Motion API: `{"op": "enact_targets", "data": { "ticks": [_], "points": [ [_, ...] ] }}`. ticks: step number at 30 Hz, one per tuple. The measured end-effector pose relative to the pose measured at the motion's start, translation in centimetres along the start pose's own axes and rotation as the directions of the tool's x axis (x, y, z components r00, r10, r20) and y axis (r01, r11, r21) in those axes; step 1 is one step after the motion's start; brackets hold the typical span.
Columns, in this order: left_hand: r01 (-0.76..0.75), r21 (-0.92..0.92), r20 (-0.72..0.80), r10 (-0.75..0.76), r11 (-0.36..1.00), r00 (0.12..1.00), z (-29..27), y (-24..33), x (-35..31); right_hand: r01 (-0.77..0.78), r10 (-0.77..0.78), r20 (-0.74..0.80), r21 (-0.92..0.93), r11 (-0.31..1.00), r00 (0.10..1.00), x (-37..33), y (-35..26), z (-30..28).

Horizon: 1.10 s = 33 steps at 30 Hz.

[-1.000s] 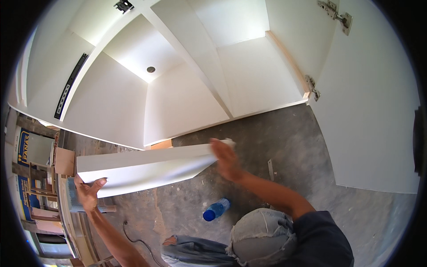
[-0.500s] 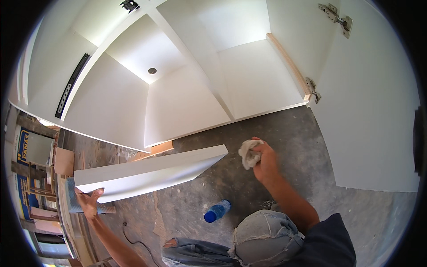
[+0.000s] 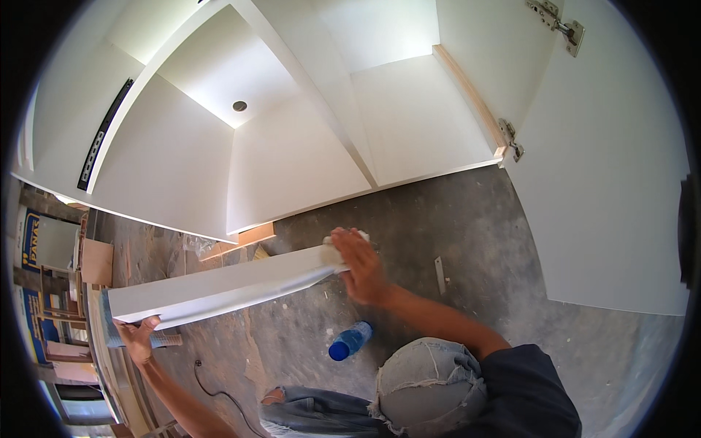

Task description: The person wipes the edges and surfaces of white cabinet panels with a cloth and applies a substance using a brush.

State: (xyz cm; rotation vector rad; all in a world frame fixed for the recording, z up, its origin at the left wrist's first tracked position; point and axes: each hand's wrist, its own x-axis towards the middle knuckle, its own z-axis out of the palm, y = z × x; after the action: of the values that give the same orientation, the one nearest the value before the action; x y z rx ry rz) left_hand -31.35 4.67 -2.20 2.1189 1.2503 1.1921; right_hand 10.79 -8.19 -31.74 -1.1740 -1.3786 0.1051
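Observation:
A long white board (image 3: 226, 282), possibly a drawer front or panel, is held in front of me, above the concrete floor. My left hand (image 3: 136, 338) grips its left end from below, thumb on the near side. At the right end, my right hand (image 3: 363, 264) presses a crumpled whitish rag (image 3: 334, 253) against the board; the hand covers much of the rag. Beyond the board stands a white cabinet (image 3: 299, 171) with open compartments.
An open white cabinet door (image 3: 606, 204) hangs on metal hinges (image 3: 513, 140) at the right. A blue-capped bottle (image 3: 350, 341) lies on the floor near my knee. A small metal strip (image 3: 439, 275) is farther right. A dark cable (image 3: 226, 396) curves at lower left; wood pieces (image 3: 252, 237) lie under the cabinet.
My right hand has moved left with the rag, from off the board onto its right end. The board has shifted slightly left and its top edge now faces up more.

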Motion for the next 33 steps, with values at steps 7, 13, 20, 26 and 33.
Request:
{"op": "enact_targets", "data": {
  "ticks": [7, 13, 20, 26, 33],
  "points": [
    [0.025, 0.027, -0.051, -0.024, 0.999, 0.998, 1.6, 0.3, 1.0, -0.097, 0.095, 0.104, 0.009, 0.995, 0.990, -2.3, 6.7, -2.3],
    [0.064, 0.040, -0.044, -0.062, 0.997, 0.997, -2.2, -0.5, -1.2, -0.702, 0.680, 0.182, 0.123, 0.701, 0.710, -5.7, 9.0, -2.7],
    [0.080, -0.015, -0.058, -0.081, 0.997, 0.995, -2.9, -2.0, -2.8, -0.361, 0.836, 0.416, 0.887, -0.287, 0.358, 0.7, 9.2, -2.3],
    [0.097, -0.002, -0.059, -0.097, 0.995, 0.994, -5.1, -4.0, -3.2, -0.271, 0.791, 0.242, 0.957, -0.101, 0.562, 5.8, 4.3, -4.2],
    [0.085, 0.012, -0.016, -0.085, 0.996, 0.996, -5.0, -4.3, -2.9, -0.512, 0.307, 0.430, 0.525, 0.680, 0.849, 5.9, 5.5, -3.9]
  ]
}}
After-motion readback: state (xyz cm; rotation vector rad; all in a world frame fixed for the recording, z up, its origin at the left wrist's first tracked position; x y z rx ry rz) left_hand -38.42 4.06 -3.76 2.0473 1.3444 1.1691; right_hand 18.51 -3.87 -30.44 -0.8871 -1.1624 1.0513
